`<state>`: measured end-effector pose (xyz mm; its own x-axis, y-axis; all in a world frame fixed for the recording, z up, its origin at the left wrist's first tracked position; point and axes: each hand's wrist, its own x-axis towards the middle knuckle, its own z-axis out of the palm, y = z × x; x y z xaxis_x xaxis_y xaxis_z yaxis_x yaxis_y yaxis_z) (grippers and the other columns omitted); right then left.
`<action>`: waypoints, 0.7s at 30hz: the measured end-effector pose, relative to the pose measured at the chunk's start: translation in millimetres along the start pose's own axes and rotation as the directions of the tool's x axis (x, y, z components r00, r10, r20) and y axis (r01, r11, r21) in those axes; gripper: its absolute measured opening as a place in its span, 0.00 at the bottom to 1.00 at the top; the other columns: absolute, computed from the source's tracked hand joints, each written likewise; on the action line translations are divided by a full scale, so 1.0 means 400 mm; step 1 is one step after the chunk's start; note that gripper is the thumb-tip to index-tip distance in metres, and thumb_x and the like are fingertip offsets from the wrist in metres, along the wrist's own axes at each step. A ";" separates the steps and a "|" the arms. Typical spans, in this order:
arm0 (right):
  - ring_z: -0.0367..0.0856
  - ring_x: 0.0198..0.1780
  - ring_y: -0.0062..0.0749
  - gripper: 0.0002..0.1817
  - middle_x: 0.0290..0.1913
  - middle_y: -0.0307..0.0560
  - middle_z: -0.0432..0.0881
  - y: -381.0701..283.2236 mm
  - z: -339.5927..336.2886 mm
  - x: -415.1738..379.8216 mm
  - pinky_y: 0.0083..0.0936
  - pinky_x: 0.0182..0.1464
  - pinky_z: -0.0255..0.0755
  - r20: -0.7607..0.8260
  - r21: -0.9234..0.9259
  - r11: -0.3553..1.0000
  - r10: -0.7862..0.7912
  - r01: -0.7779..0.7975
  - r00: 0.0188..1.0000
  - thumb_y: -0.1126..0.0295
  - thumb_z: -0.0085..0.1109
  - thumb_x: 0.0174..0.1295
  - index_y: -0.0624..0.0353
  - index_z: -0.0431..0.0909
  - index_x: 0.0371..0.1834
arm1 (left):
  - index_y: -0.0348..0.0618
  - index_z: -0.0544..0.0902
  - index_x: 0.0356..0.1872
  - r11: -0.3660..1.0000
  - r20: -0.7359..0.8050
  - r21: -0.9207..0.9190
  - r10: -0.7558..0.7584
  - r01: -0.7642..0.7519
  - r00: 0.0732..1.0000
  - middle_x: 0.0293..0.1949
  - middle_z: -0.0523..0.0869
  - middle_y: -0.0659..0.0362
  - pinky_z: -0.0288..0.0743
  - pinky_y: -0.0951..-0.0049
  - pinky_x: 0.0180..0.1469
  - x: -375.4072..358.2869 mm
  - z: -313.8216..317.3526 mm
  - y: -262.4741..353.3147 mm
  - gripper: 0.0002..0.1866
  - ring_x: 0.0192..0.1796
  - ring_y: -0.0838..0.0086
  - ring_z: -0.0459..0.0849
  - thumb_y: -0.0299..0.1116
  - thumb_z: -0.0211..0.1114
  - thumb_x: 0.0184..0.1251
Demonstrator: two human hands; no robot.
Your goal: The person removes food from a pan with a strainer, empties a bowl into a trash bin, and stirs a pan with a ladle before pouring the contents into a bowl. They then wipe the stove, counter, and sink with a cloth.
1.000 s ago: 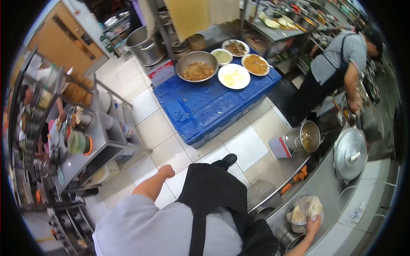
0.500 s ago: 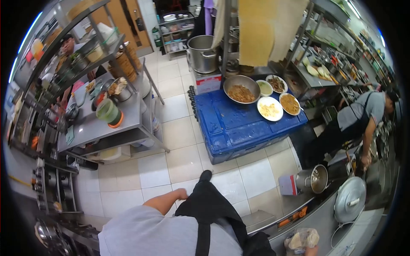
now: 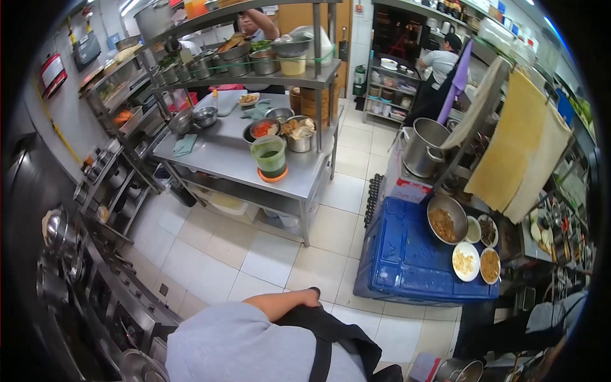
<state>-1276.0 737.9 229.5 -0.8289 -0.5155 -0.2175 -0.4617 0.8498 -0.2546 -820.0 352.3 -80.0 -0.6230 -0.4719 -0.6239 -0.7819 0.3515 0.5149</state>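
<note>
My left hand point(image 3: 307, 297) hangs low in front of me beside my black apron point(image 3: 334, 328), its fingers too small to make out. The toe of a dark shoe shows just beyond it. My right hand is out of the picture. Ahead on the right stands a blue lidded crate point(image 3: 398, 254). On it sit a metal bowl of brown food point(image 3: 447, 219), a plate of pale yellow pieces point(image 3: 466, 262) and several smaller dishes.
A steel table point(image 3: 223, 156) on the left carries a green container point(image 3: 269, 156) and metal bowls. A big pot point(image 3: 423, 149) stands behind the crate. Stoves point(image 3: 105, 293) line the near left. One person is behind the shelf, another at the back, a third at right.
My view has swung left, so the table and stoves show more. My right hand, holding a clear plastic bag of pale food at lower right before, has left the picture.
</note>
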 end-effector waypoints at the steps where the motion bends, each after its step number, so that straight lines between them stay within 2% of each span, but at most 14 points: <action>1: 0.84 0.54 0.47 0.23 0.55 0.61 0.86 -0.059 0.028 0.039 0.36 0.59 0.75 0.067 0.103 0.986 -0.135 0.128 0.989 0.65 0.70 0.61 0.66 0.82 0.57 | 0.34 0.90 0.40 0.982 0.066 -0.080 -0.168 0.173 0.984 0.46 0.87 0.36 0.79 0.54 0.57 -0.042 -0.007 -0.042 0.29 0.51 0.48 0.88 0.55 0.62 0.59; 2: 0.84 0.53 0.45 0.24 0.55 0.58 0.86 -0.089 0.086 0.095 0.36 0.58 0.76 0.145 0.201 0.976 -0.118 0.087 0.982 0.66 0.68 0.63 0.64 0.80 0.62 | 0.34 0.89 0.42 0.929 0.147 -0.143 -0.320 0.340 0.936 0.48 0.87 0.36 0.79 0.55 0.57 -0.089 -0.019 -0.088 0.30 0.52 0.49 0.88 0.55 0.63 0.58; 3: 0.84 0.54 0.44 0.26 0.56 0.57 0.86 -0.130 0.136 0.154 0.36 0.58 0.75 0.179 0.205 0.965 -0.202 0.164 0.963 0.66 0.68 0.64 0.62 0.77 0.65 | 0.35 0.89 0.45 0.870 0.240 -0.189 -0.407 0.454 0.881 0.50 0.87 0.38 0.80 0.55 0.57 -0.126 -0.018 -0.152 0.28 0.53 0.51 0.88 0.52 0.65 0.58; 4: 0.84 0.54 0.43 0.28 0.57 0.56 0.86 -0.170 0.172 0.197 0.36 0.59 0.75 0.214 0.210 0.948 -0.285 0.241 0.934 0.65 0.67 0.65 0.60 0.75 0.69 | 0.35 0.89 0.45 0.892 0.161 -0.117 -0.417 0.437 0.894 0.50 0.88 0.42 0.80 0.54 0.55 -0.154 -0.006 -0.215 0.24 0.51 0.52 0.89 0.46 0.64 0.59; 6: 0.84 0.54 0.43 0.29 0.57 0.57 0.86 -0.339 0.169 0.214 0.36 0.60 0.74 0.225 0.189 0.927 -0.362 0.324 0.905 0.64 0.66 0.66 0.57 0.74 0.70 | 0.35 0.89 0.46 0.915 0.222 -0.013 -0.391 0.404 0.893 0.49 0.89 0.41 0.81 0.53 0.53 -0.155 0.050 -0.399 0.22 0.48 0.52 0.89 0.42 0.62 0.59; 7: 0.84 0.55 0.42 0.30 0.58 0.58 0.85 -0.422 0.172 0.225 0.35 0.61 0.74 0.236 0.177 0.903 -0.426 0.392 0.874 0.62 0.66 0.67 0.55 0.74 0.72 | 0.34 0.89 0.44 0.845 0.209 -0.122 -0.491 0.521 0.845 0.48 0.89 0.41 0.81 0.52 0.52 -0.201 0.017 -0.405 0.21 0.46 0.51 0.89 0.42 0.61 0.60; 8: 0.84 0.55 0.42 0.30 0.58 0.58 0.85 -0.472 0.201 0.261 0.35 0.61 0.74 0.237 0.173 0.902 -0.428 0.396 0.872 0.62 0.66 0.67 0.55 0.74 0.72 | 0.34 0.89 0.43 0.753 0.211 -0.223 -0.583 0.620 0.784 0.47 0.89 0.42 0.82 0.51 0.50 -0.272 -0.051 -0.379 0.21 0.44 0.51 0.89 0.41 0.60 0.60; 10: 0.87 0.50 0.50 0.29 0.51 0.60 0.87 -0.520 0.276 0.311 0.38 0.54 0.80 0.256 0.290 0.912 -0.367 0.291 0.894 0.63 0.72 0.56 0.64 0.79 0.60 | 0.32 0.88 0.39 0.687 0.313 -0.263 -0.604 0.678 0.733 0.41 0.89 0.41 0.83 0.50 0.44 -0.200 0.020 -0.568 0.20 0.37 0.53 0.89 0.42 0.60 0.61; 12: 0.89 0.46 0.43 0.26 0.48 0.59 0.88 -0.656 0.259 0.287 0.35 0.49 0.82 0.223 0.214 0.895 -0.434 0.391 0.873 0.61 0.71 0.59 0.67 0.81 0.57 | 0.31 0.86 0.36 0.653 0.271 -0.421 -0.572 0.629 0.774 0.36 0.87 0.44 0.84 0.53 0.36 -0.248 -0.083 -0.543 0.27 0.34 0.58 0.89 0.52 0.61 0.65; 13: 0.89 0.45 0.43 0.26 0.48 0.59 0.88 -0.700 0.267 0.295 0.35 0.49 0.81 0.237 0.190 0.893 -0.445 0.408 0.863 0.61 0.71 0.59 0.67 0.82 0.57 | 0.33 0.86 0.45 0.596 0.293 -0.450 -0.605 0.665 0.740 0.43 0.89 0.52 0.84 0.53 0.36 -0.231 -0.089 -0.561 0.29 0.37 0.62 0.89 0.57 0.62 0.70; 14: 0.89 0.45 0.43 0.26 0.48 0.58 0.89 -0.740 0.286 0.306 0.35 0.50 0.81 0.259 0.170 0.886 -0.462 0.431 0.848 0.61 0.71 0.59 0.67 0.82 0.56 | 0.34 0.85 0.48 0.593 0.312 -0.438 -0.604 0.675 0.733 0.45 0.89 0.52 0.84 0.54 0.37 -0.222 -0.104 -0.575 0.29 0.40 0.62 0.89 0.56 0.61 0.70; 15: 0.89 0.45 0.44 0.26 0.47 0.58 0.89 -0.772 0.310 0.316 0.35 0.50 0.81 0.274 0.226 0.875 -0.480 0.429 0.834 0.60 0.71 0.60 0.67 0.82 0.57 | 0.35 0.85 0.31 0.601 0.226 -0.505 -0.600 0.619 0.767 0.35 0.88 0.50 0.84 0.57 0.31 -0.219 -0.107 -0.577 0.25 0.31 0.61 0.89 0.53 0.63 0.65; 20: 0.88 0.47 0.49 0.26 0.49 0.58 0.88 -0.963 0.297 0.324 0.38 0.51 0.80 0.339 0.316 0.865 -0.487 0.390 0.805 0.57 0.70 0.61 0.63 0.83 0.57 | 0.40 0.87 0.29 0.655 0.064 -0.606 -0.525 0.451 0.849 0.25 0.88 0.54 0.81 0.62 0.28 -0.138 -0.141 -0.548 0.23 0.24 0.68 0.86 0.52 0.62 0.67; 21: 0.88 0.48 0.50 0.26 0.49 0.57 0.88 -0.984 0.307 0.342 0.38 0.52 0.80 0.340 0.271 0.852 -0.520 0.448 0.783 0.56 0.69 0.61 0.63 0.83 0.57 | 0.40 0.87 0.29 0.665 0.066 -0.595 -0.519 0.451 0.852 0.25 0.88 0.54 0.81 0.62 0.28 -0.126 -0.140 -0.542 0.23 0.24 0.68 0.86 0.52 0.62 0.67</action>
<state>-1168.9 319.5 184.3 -0.3016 -0.8835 -0.3584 -0.6790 0.4629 -0.5698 -617.9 254.4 -127.3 -0.1270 -0.5313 -0.8376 -0.7870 -0.4599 0.4111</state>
